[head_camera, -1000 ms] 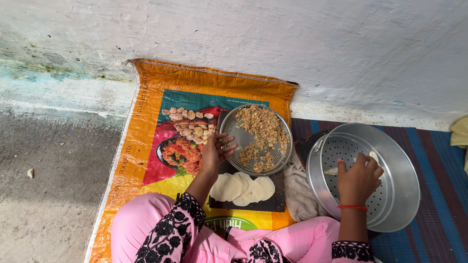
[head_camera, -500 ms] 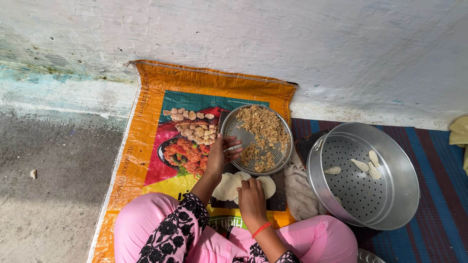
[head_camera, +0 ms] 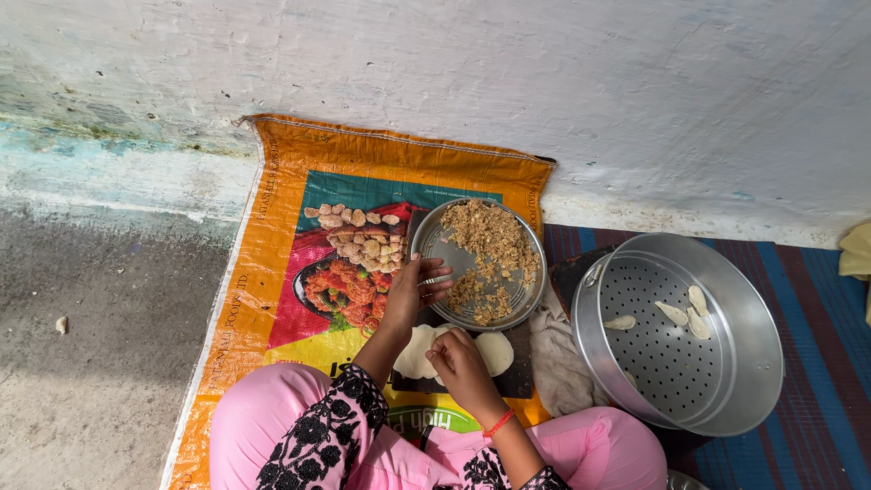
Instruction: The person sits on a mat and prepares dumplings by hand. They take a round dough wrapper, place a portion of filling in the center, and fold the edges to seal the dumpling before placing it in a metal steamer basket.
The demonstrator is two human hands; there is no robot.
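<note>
Steel gleams from a round plate [head_camera: 435, 249] heaped with a crumbly brown filling [head_camera: 490, 240], set on an orange printed sack [head_camera: 272, 263] that is spread over the floor against a whitewashed wall [head_camera: 544, 82]. The left hand [head_camera: 410, 289] is laid on the near left rim of the plate, its fingers [head_camera: 435, 272] curled around what appears to be a small spoon; the grasp itself cannot be made out clearly. The right hand [head_camera: 458, 363] is lowered over flat pale dough rounds [head_camera: 417, 349], which are laid on a dark board [head_camera: 517, 372] just below the plate; its fingers are bent down onto one round, though whether the round is pinched or merely touched cannot be told. A red band [head_camera: 498, 423] is worn on that wrist. To the right, on a striped blue and maroon mat [head_camera: 817, 299], a perforated metal steamer pan [head_camera: 762, 363] is tilted, with several folded dumplings [head_camera: 685, 308] resting on its holed base. A crumpled grey cloth [head_camera: 553, 354] is tucked between the board and the pan. Pink clothing [head_camera: 263, 426] covers the knees at the bottom edge.
</note>
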